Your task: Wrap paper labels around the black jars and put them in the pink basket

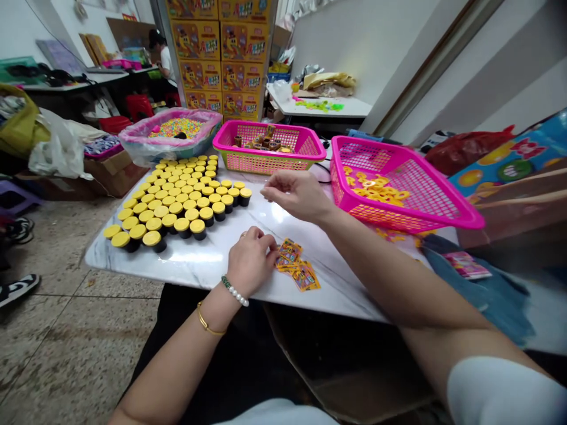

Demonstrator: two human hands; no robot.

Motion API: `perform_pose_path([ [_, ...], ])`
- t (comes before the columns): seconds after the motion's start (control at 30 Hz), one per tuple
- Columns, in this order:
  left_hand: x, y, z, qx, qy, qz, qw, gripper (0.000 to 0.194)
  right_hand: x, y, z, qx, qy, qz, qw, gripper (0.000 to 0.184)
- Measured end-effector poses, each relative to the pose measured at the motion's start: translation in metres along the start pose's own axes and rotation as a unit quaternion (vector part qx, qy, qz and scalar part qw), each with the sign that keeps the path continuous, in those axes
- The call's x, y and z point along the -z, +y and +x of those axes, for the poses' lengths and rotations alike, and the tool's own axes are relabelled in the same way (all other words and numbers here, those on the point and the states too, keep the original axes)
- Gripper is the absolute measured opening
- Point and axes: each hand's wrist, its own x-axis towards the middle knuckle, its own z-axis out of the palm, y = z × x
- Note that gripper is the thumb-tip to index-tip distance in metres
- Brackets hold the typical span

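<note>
My left hand (250, 261) rests low over the table, its fingers curled together at the left edge of a small pile of colourful printed cards or packets (297, 267). What its fingertips hold, if anything, is hidden. Above the table, between the pile and the baskets, hovers my right hand (297, 193); its fingers are bent and pressed together, and I cannot make out anything in them. To its left stand many small black cups with yellow lids (181, 203), upright in close rows.
A pink basket (443, 219) of yellow plastic pieces (378, 190) stands right. Behind is another pink basket (266, 162) holding brown-topped items. A lined tub (146, 154) of coloured beads sits back left. Stacked cartons (200, 41) rise behind; a person (166, 62) sits far left.
</note>
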Motion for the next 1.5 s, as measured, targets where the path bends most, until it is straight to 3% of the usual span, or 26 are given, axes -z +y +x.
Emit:
perform_pose_path([
  [0.13, -0.003, 0.005, 0.008, 0.031, 0.013, -0.045, 0.998, 0.027, -0.020, 0.017, -0.002, -0.036, -0.002, 0.047, 0.998, 0.018],
  [0.27, -0.016, 0.013, 0.016, -0.027, 0.013, -0.020, 0.999, 0.010, -0.033, 0.041, -0.017, -0.119, -0.030, 0.085, 0.989, 0.016],
  [0.4, -0.016, -0.001, 0.010, -0.052, 0.147, -0.126, 0.980, 0.009, -0.035, 0.048, -0.014, -0.182, -0.030, 0.182, 0.966, 0.023],
  [0.5, -0.001, -0.021, 0.000, 0.005, 0.247, -0.235, 0.940, 0.006, -0.033, 0.034, -0.011, -0.205, -0.071, 0.238, 0.947, 0.037],
  [0.6, 0.015, -0.030, -0.010, 0.068, 0.296, -0.327, 0.895, 0.015, -0.034, 0.008, -0.017, -0.228, -0.177, 0.281, 0.915, 0.047],
  [0.67, 0.020, -0.030, -0.016, 0.075, 0.325, -0.356, 0.873, 0.018, -0.038, -0.009, -0.024, -0.224, -0.244, 0.299, 0.895, 0.043],
  [0.73, 0.020, -0.025, -0.019, 0.067, 0.346, -0.380, 0.855, 0.017, -0.041, -0.021, -0.031, -0.205, -0.262, 0.327, 0.885, 0.035],
  [0.9, 0.014, -0.018, -0.023, 0.091, 0.300, -0.492, 0.812, 0.017, -0.045, -0.027, -0.035, -0.207, -0.227, 0.354, 0.883, 0.028],
  [1.0, 0.012, -0.023, -0.022, 0.126, 0.288, -0.502, 0.805, 0.022, -0.046, -0.025, -0.034, -0.231, -0.244, 0.347, 0.875, 0.027],
  [1.13, 0.012, -0.035, -0.019, 0.145, 0.286, -0.544, 0.775, 0.035, -0.048, -0.028, -0.036, -0.238, -0.229, 0.338, 0.881, 0.029],
  [1.33, 0.014, -0.035, -0.019, 0.151, 0.249, -0.538, 0.791, 0.030, -0.044, -0.026, -0.033, -0.244, -0.223, 0.319, 0.888, 0.035],
  [1.5, 0.014, -0.031, -0.018, 0.146, 0.300, -0.536, 0.776, 0.033, -0.048, -0.023, -0.035, -0.232, -0.168, 0.330, 0.900, 0.036],
])
